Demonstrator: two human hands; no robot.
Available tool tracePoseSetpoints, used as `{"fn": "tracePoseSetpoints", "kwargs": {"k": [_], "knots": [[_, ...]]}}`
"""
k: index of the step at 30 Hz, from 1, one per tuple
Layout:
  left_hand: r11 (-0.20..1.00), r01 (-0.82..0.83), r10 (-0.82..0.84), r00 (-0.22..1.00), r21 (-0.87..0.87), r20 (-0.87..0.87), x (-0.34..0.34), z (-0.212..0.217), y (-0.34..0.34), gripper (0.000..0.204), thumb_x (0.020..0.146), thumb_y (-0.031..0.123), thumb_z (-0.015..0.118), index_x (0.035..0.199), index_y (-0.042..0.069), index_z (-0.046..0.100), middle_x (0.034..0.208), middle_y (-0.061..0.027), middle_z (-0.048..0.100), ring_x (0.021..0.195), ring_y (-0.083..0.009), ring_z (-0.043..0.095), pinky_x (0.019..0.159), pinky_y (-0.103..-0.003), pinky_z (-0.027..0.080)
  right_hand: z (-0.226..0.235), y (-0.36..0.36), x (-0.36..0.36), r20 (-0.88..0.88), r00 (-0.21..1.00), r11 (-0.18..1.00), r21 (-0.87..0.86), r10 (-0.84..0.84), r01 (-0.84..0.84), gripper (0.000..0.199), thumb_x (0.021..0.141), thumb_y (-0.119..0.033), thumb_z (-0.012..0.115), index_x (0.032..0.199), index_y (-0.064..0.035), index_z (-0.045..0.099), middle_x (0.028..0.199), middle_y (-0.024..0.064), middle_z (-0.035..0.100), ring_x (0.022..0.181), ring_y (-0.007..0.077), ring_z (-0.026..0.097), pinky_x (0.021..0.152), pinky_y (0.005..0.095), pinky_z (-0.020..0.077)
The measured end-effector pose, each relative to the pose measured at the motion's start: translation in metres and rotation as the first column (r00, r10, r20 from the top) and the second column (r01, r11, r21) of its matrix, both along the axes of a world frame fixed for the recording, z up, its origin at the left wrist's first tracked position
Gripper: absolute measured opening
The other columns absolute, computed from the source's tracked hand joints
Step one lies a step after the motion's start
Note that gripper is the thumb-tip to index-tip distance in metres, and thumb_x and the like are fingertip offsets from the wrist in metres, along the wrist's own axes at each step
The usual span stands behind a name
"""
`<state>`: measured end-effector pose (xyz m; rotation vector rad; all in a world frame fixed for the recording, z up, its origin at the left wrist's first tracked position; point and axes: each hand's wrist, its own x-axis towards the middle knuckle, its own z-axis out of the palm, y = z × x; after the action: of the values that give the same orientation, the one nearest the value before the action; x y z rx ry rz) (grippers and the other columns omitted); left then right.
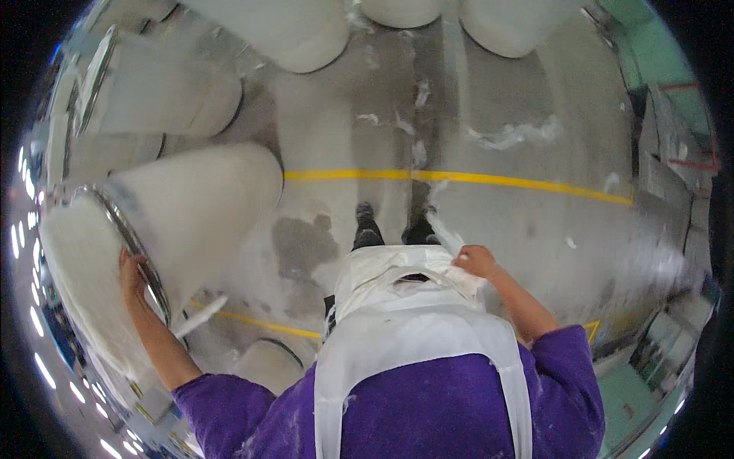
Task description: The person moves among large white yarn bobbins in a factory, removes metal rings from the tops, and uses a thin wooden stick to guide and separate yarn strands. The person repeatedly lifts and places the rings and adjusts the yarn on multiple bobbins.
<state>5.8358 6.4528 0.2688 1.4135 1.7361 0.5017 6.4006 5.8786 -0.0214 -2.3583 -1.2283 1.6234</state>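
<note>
Overhead, seen looking straight down the wearer's body:

Left hand: the left hand (131,269) is closed over the metal rim (138,246) of a tall round can (191,210) packed with white fibre – fingers curled on the hoop, thumb hidden.

Right hand: the right hand (475,260) is pinched on a strip of white fibre (446,233) at the top edge of the white apron (397,294); the fingertips are pressed together on it.

Where the can lies: to the person's left, touching the left hand; the right hand is well apart from it, across the body.

Long axis: the can's length runs from the rim at the left hand away toward the floor up and right in the picture – whether it is tilted or merely bent by the lens cannot be told.

Nearer hand: the left, already on the rim.

Other cans: more white-filled cans (164,96) are ranged behind the held one and along the top edge.

Floor: grey floor (489,92), strewn with wisps of loose fibre (514,135).

Markings: a yellow line (459,177) is painted across the floor ahead of the dark shoes (367,226); a second yellow stripe is seen lower left, beside the can.

Labels and packages: none can be made out; blurred shapes at the right rim are too indistinct to name.

Clothing: purple sleeves (569,367), apron straps over the shoulders.
</note>
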Motion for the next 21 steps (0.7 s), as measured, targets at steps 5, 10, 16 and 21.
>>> {"fn": "tracePoseSetpoints", "kwargs": {"k": [5, 10, 16, 21], "knots": [[0.986, 0.154, -0.146, 0.983, 0.066, -0.111, 0.033, 0.008, -0.080, 0.055, 0.069, 0.005, 0.053, 0.124, 0.003, 0.053, 0.086, -0.0026, 0.057, 0.077, -0.0155, 0.052, 0.074, -0.027, 0.044, 0.054, -0.001, 0.006, -0.628, 0.633, 0.883, -0.212, -0.452, 0.420, 0.044, 0.090, -0.041, 0.061, 0.111, -0.0025, 0.064, 0.095, 0.0047, 0.064, 0.084, 0.0131, 0.054, 0.075, 0.0274, 0.0450], [0.953, 0.271, -0.203, 0.901, 0.134, -0.383, 0.047, -0.007, -0.090, 0.037, 0.072, 0.012, 0.054, 0.107, 0.002, 0.060, 0.087, -0.0036, 0.059, 0.078, -0.0173, 0.051, 0.075, -0.030, 0.042, 0.090, 0.026, -0.043, -0.626, 0.704, 0.936, -0.304, -0.336, 0.176, 0.052, 0.099, -0.045, 0.039, 0.126, -0.0024, 0.056, 0.117, 0.0087, 0.059, 0.107, 0.0168, 0.052, 0.096, 0.0278, 0.0394], [0.843, 0.465, -0.271, 0.800, 0.269, -0.535, 0.106, -0.021, -0.047, 0.050, 0.082, 0.050, 0.061, 0.094, 0.001, 0.061, 0.071, -0.0075, 0.049, 0.070, -0.0200, 0.046, 0.067, -0.033, 0.039, 0.025, 0.007, -0.085, -0.542, 0.722, 0.895, -0.156, -0.431, 0.417, 0.054, 0.097, -0.038, 0.039, 0.133, 0.0006, 0.048, 0.134, 0.0159, 0.052, 0.119, 0.0257, 0.049, 0.103, 0.0349, 0.0363], [0.766, 0.472, -0.266, 0.851, 0.436, -0.453, 0.135, -0.006, -0.038, 0.058, 0.085, 0.056, 0.060, 0.081, -0.002, 0.061, 0.063, -0.0059, 0.045, 0.063, -0.0184, 0.042, 0.060, -0.034, 0.036, -0.003, -0.062, -0.094, -0.347, 0.778, 0.852, -0.207, -0.524, 0.481, 0.054, 0.095, -0.041, 0.046, 0.131, -0.0005, 0.051, 0.125, 0.0154, 0.059, 0.109, 0.0264, 0.056, 0.095, 0.0358, 0.0426]]}}
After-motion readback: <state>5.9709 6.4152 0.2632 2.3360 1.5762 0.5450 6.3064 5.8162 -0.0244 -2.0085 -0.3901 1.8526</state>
